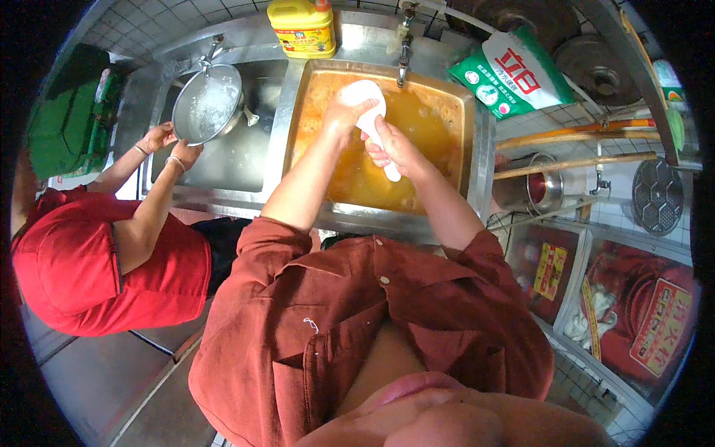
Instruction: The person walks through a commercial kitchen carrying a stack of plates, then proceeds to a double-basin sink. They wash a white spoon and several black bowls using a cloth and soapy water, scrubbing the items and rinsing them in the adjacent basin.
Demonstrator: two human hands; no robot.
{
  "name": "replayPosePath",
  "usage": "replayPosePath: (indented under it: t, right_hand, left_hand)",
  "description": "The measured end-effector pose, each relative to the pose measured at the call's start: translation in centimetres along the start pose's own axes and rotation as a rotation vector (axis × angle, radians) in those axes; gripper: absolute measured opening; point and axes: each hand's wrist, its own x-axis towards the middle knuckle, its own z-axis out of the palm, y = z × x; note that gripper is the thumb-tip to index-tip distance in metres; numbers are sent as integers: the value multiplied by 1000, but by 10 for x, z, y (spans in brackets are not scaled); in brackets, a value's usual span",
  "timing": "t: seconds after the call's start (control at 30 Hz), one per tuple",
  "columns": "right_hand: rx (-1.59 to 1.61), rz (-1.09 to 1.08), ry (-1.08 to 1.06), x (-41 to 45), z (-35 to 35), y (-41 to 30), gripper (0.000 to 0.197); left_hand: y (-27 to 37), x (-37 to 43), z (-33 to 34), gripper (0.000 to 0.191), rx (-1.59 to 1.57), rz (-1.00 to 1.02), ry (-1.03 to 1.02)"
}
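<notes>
My left hand (342, 114) holds the broad bowl end of a large white spoon (366, 92), its thumb lying across it. The fingers of my right hand (395, 146) are wrapped around the spoon's handle, whose tip points down and toward me. Both hands are above the right-hand steel sink (468, 162). Cloudy yellow-orange water (430, 134) with foam at its edges fills that basin. What lies under the water cannot be made out.
On my left, a co-worker's hands (173, 148) hold a metal bowl (206, 106) under a running tap (208, 56). A yellow plastic jug (303, 31) stands behind the basins. A second tap (403, 67) overhangs my sink. A green-and-white bag (511, 75) and wooden poles (575, 165) are at right.
</notes>
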Motion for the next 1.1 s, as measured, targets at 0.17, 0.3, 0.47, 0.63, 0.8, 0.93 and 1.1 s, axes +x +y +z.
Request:
replayPosePath:
  t: [0.17, 0.3, 0.47, 0.63, 0.8, 0.93, 1.1]
  right_hand:
    - [37, 28, 92, 5, 4, -7, 50]
    - [167, -43, 71, 6, -8, 1, 43]
    - [117, -29, -61, -7, 13, 9, 43]
    - [-25, 59, 3, -8, 7, 12, 42]
    - [-67, 44, -13, -12, 15, 16, 38]
    - [-22, 165, 0, -8, -6, 22, 39]
    - [-38, 109, -26, -14, -2, 30, 36]
  left_hand:
    - [13, -19, 22, 30, 180, -301, 107]
    - [-3, -26, 25, 25, 80, -64, 104]
    - [21, -4, 15, 20, 729, 357, 253]
    - [15, -14, 17, 22, 1292, 1063, 24]
    - [14, 22, 5, 31, 1227, 561, 175]
    - [5, 2, 20, 27, 1841, 759, 18]
    - [-3, 19, -6, 25, 1581, 757, -92]
